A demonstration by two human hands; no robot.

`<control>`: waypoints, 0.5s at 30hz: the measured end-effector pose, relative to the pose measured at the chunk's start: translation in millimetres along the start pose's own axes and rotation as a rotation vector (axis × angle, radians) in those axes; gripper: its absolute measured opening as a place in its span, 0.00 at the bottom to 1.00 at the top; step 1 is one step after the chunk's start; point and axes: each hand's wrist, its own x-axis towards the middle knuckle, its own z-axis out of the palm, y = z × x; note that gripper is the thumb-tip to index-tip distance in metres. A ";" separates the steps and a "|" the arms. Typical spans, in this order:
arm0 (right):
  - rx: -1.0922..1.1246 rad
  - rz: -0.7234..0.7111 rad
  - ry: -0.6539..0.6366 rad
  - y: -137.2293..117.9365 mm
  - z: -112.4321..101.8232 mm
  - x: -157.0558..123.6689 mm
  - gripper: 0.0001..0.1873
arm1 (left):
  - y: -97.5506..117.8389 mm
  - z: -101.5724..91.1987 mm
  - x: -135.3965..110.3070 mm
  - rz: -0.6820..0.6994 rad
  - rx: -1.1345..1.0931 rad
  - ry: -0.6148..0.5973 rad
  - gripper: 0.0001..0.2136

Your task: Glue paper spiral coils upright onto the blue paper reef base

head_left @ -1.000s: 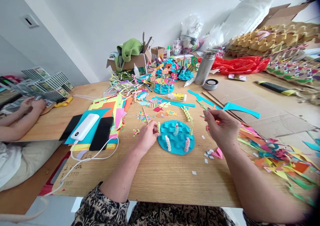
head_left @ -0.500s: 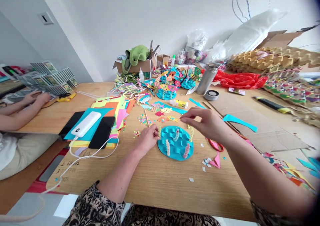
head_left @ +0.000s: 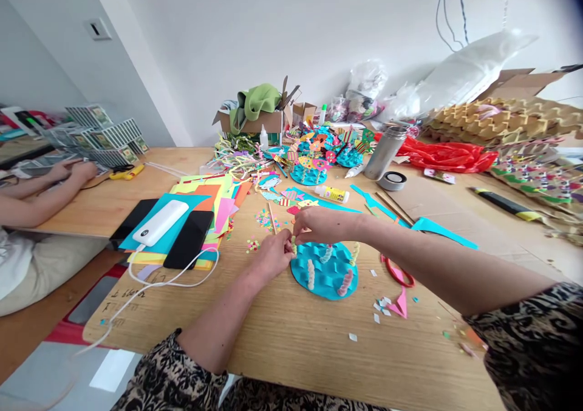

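A round blue paper base (head_left: pixel 325 285) with raised curled strips lies on the table in front of me. Short twisted pieces stand on it: a white one (head_left: pixel 310 274), a pink one (head_left: pixel 345 282), a pale yellow one (head_left: pixel 354 254) at the right, and another toward the back. At the base's left edge, my left hand (head_left: pixel 273 254) pinches a yellow-green twisted piece (head_left: pixel 294 246). My right hand (head_left: pixel 314 224) reaches across the back of the base, its closed fingertips meeting that same piece from above. Whatever else lies between the right fingertips is hidden.
Behind the base are paper fish (head_left: pixel 291 195), a glue bottle (head_left: pixel 332 193) and a finished blue piece (head_left: pixel 308 175). Red-handled scissors (head_left: pixel 401 274) and paper scraps lie right. Coloured paper (head_left: pixel 223 186), a power bank (head_left: pixel 161 221) and a phone (head_left: pixel 189 239) are left. Another person's hands (head_left: pixel 75 171) work far left.
My right hand has moved left, from above the base's back right to its left edge, and now meets my left hand. The left hand stays at the twisted piece. The view has shifted slightly.
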 end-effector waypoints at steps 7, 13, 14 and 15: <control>-0.001 -0.012 -0.003 -6.6 0.1 3.7 0.10 | 2.6 -2.3 -1.5 -0.010 0.014 -0.005 0.11; -0.043 -0.019 -0.087 -9.5 -3.5 8.5 0.12 | 2.0 -2.0 -0.8 -0.017 0.029 -0.007 0.10; -0.047 -0.026 -0.091 -8.7 -3.1 9.1 0.12 | 2.1 -2.0 -0.8 -0.018 0.028 -0.009 0.10; -0.052 -0.032 -0.090 -7.8 -2.5 9.6 0.12 | 2.3 -2.2 -0.8 -0.019 0.027 -0.011 0.10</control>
